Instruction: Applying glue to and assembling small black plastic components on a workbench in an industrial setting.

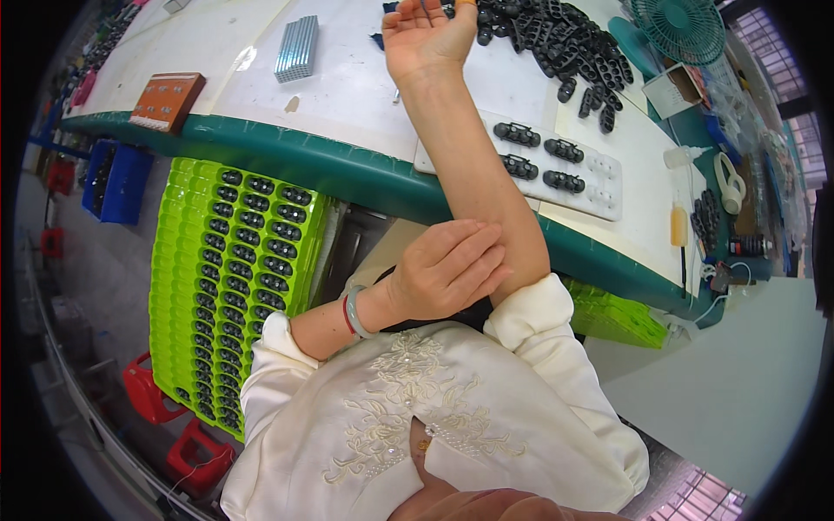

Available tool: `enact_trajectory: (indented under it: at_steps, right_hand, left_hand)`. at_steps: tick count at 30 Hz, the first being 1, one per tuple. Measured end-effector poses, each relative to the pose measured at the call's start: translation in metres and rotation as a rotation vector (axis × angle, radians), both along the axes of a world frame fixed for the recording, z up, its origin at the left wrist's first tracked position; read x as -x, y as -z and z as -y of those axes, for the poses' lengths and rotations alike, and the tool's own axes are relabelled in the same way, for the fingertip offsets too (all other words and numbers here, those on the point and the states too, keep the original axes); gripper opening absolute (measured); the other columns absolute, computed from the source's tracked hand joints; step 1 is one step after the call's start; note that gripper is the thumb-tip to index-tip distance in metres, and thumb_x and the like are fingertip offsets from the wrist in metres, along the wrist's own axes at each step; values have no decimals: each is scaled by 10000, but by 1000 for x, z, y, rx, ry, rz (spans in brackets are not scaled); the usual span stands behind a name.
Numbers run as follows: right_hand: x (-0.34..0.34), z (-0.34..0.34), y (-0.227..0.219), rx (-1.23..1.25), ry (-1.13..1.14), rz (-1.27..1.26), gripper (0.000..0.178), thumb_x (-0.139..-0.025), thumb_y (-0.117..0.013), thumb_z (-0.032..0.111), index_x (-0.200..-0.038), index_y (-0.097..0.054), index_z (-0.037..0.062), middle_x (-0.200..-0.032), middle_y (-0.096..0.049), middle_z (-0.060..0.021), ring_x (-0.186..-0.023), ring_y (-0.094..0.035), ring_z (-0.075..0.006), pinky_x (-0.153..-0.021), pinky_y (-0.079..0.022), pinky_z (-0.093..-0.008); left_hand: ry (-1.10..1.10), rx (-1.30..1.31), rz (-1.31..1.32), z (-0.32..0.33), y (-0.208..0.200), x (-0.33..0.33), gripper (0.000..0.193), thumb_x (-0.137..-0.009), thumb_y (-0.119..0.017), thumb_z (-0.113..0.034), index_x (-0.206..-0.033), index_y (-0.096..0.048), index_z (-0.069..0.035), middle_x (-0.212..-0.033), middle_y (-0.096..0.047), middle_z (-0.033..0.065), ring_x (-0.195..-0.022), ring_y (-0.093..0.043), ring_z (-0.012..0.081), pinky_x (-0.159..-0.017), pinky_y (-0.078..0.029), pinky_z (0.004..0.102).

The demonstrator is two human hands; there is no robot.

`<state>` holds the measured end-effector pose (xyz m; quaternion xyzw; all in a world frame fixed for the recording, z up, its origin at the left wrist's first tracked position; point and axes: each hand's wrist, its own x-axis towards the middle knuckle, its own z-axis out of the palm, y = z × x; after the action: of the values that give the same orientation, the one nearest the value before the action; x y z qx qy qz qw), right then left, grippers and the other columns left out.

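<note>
My left hand (450,269), with a pale bangle and a red band at the wrist, lies against my right forearm near the elbow. Its fingers are bent slightly and no object shows in them. Across the table my right arm reaches forward, and my right hand (432,36) is palm up with fingers apart. Its fingertips are cut off by the top edge, and an orange band shows on one digit. Beside it lies a heap of small black plastic parts (556,39). A white fixture plate (599,187) with several black parts seated on it sits beyond my forearm.
Bright green trays (187,260) filled with black parts are stacked at left. An orange block (168,102) and a bundle of silvery bars (297,49) lie on the table. A green fan (678,30), an amber-handled tool (678,226) and white headphones (729,184) are at right.
</note>
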<state>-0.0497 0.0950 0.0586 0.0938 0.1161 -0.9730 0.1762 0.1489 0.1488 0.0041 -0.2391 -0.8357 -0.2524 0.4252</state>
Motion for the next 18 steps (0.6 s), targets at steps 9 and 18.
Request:
enact_trajectory:
  at_steps: [9, 18]
  right_hand:
    - [-13, 6, 5, -67, 41, -29, 424, -788, -452, 481, -899, -466, 72, -792, -487, -44, -689, -444, -138, -611, -366, -307]
    - [-16, 37, 6, -73, -230, 78, 305, -831, -453, 319, -913, -447, 25, -788, -518, -92, -637, -517, -175, -544, -408, -305]
  left_hand:
    - [-267, 71, -13, 17, -22, 29, 357, -693, -672, -116, -1008, -536, -17, -1041, -521, 135, -907, -510, 275, -766, -429, 341]
    - [-370, -13, -40, 58, -31, 28, 366, -724, -642, -117, -1048, -515, -2, -1060, -505, 156, -987, -472, 286, -847, -379, 358]
